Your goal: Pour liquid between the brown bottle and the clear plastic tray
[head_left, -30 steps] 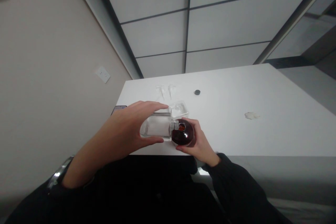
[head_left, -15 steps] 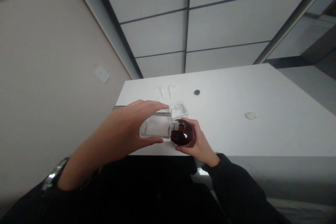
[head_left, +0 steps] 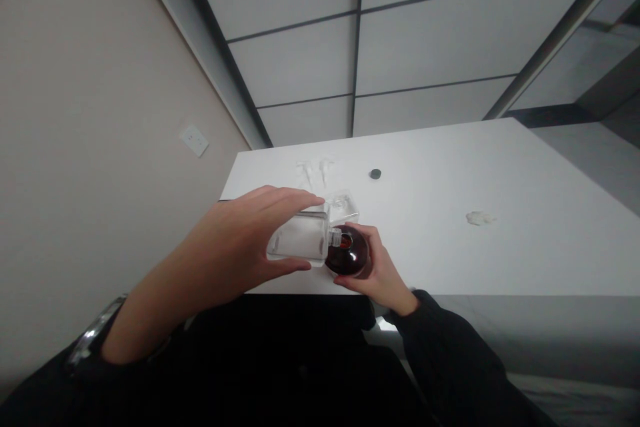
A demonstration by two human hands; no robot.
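My left hand (head_left: 235, 247) is wrapped round a clear square glass bottle (head_left: 299, 240), tipped on its side with its neck pointing right. The neck rests at the mouth of a dark red round bottle (head_left: 349, 255) that stands near the front edge of the white table (head_left: 500, 253). My right hand (head_left: 383, 273) grips the dark bottle from the right and below, fingers curled round it. The clear bottle looks almost without liquid; I cannot tell whether anything flows.
Behind the bottles lies a clear plastic piece (head_left: 343, 203). Two small clear funnel-like pieces (head_left: 313, 170) and a small black cap (head_left: 375, 174) sit further back. A crumpled white scrap (head_left: 479, 217) lies to the right. A beige wall with a socket (head_left: 195, 141) borders the left.
The clear bottle has tilted slightly more, its base lifting a little. Both hands stay in place on the bottles.
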